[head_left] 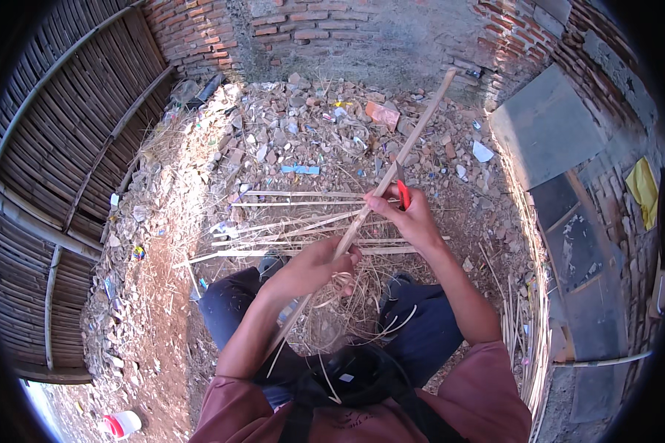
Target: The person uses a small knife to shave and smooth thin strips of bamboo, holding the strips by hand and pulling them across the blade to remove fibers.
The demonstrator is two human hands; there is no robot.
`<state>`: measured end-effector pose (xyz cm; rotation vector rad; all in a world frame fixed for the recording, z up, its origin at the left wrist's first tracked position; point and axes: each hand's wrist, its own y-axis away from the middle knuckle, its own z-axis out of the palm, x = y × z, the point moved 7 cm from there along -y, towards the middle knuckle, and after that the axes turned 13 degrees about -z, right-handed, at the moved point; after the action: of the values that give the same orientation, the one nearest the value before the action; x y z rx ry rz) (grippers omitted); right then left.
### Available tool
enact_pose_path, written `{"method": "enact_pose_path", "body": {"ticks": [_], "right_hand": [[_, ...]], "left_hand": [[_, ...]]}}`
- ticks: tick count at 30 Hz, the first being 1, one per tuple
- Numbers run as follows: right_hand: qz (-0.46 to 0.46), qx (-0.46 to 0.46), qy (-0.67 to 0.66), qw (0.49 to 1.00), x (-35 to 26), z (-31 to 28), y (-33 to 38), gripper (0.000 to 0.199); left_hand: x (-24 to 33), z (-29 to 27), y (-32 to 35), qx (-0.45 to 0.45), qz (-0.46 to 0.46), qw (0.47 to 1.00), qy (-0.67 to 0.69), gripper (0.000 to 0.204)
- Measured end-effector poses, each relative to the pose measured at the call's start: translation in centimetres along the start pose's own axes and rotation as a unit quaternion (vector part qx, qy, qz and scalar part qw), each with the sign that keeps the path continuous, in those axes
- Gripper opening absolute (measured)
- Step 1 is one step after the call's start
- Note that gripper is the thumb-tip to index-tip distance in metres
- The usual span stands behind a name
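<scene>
A long, flat bamboo strip [425, 118] slants up and away from my lap toward the far right. My left hand [310, 267] is closed round its lower part, with thin curled shavings [343, 278] hanging by the fingers. Higher up, my right hand [412, 215] grips a red-handled knife [403, 195]; its dark blade lies against the strip, and the thumb presses near the strip's edge. Several split bamboo strips [303, 252] lie across the ground just beyond my knees. More loose shavings [358, 303] are heaped between my legs.
Rubble and litter cover the ground up to the brick wall [332, 44]. A bamboo-slat wall [59, 148] stands at left. Grey panels [550, 125] lean at right, with long thin strips [537, 325] along their foot. A red-and-white container [122, 424] lies at the near left.
</scene>
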<state>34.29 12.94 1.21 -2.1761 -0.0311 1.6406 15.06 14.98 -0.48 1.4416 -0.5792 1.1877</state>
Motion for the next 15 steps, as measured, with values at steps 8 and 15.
{"method": "enact_pose_path", "body": {"ticks": [8,15], "right_hand": [[-0.033,-0.037,-0.035,0.998,-1.5,1.1,0.5,0.032],[-0.060,-0.123,-0.057,0.989,-2.1,3.1,1.5,0.033]], "left_hand": [[-0.1,-2.4,1.3,0.163,0.004,0.986,-0.022,0.031],[0.7,-2.3,1.4,0.169,0.084,0.982,0.022,0.022]]}}
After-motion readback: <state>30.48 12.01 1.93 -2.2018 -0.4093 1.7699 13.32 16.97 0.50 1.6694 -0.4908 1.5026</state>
